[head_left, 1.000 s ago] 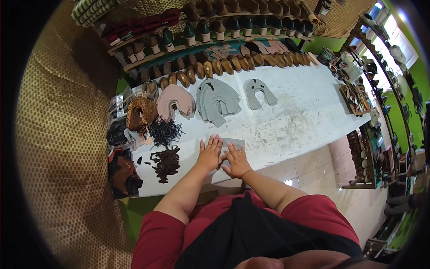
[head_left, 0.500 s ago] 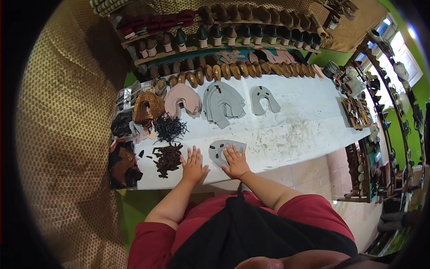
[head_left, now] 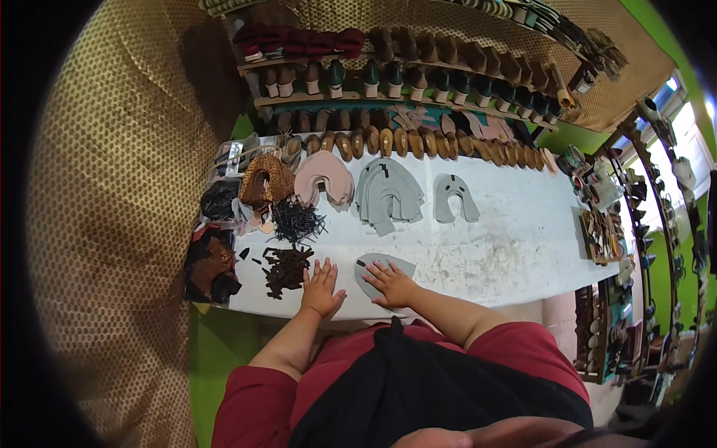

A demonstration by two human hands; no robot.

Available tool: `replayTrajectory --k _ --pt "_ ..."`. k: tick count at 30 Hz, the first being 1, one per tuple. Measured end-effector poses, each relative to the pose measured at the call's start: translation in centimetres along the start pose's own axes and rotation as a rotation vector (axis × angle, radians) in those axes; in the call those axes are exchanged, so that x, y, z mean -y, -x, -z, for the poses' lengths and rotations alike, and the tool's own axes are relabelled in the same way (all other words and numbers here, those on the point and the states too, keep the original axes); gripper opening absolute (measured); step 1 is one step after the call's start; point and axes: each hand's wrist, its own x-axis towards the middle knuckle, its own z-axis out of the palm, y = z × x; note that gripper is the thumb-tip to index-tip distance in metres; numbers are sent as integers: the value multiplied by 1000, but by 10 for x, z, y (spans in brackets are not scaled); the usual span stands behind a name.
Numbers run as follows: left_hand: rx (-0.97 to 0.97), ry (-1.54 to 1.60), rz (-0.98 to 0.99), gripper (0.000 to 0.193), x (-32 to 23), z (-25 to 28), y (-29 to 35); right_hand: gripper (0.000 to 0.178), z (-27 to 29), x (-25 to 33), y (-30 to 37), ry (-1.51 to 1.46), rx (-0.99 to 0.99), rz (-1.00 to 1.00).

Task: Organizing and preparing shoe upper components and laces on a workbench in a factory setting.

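Note:
My left hand lies palm down on the white table, its fingers spread. Just left of it is a heap of dark brown short strips; the fingertips are close to its edge. My right hand rests flat, fingers apart, on a grey curved shoe-upper piece. One small dark tab shows at the piece's upper left; the hand hides much of the rest. Farther back lie a stack of grey U-shaped upper pieces and a smaller grey U-shaped piece bearing small dark tabs.
Pink U-shaped pieces, a leopard-print piece and a black strip heap lie at the left. Shoe lasts line the table's back below shelves of shoes. A tool box sits at the right end.
The view has tilted, so the table's things sit lower and farther right. My right hand has slid left over the grey piece, covering dark tabs seen before. My left hand stays flat.

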Motion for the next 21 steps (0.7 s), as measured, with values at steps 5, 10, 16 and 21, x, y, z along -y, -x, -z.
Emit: replayTrajectory --k 5,10,16,21 --pt "-35 -22 62 79 -5 7 4 82 12 -5 -9 -4 51 61" --pt "-55 -4 79 76 -7 7 1 85 12 -20 -11 -63 -13 122" --pt "-60 -17 98 74 -8 5 4 84 12 -31 -14 -21 29 189" --pt "-50 -19 109 73 -10 6 2 84 9 -34 -16 -72 47 305"
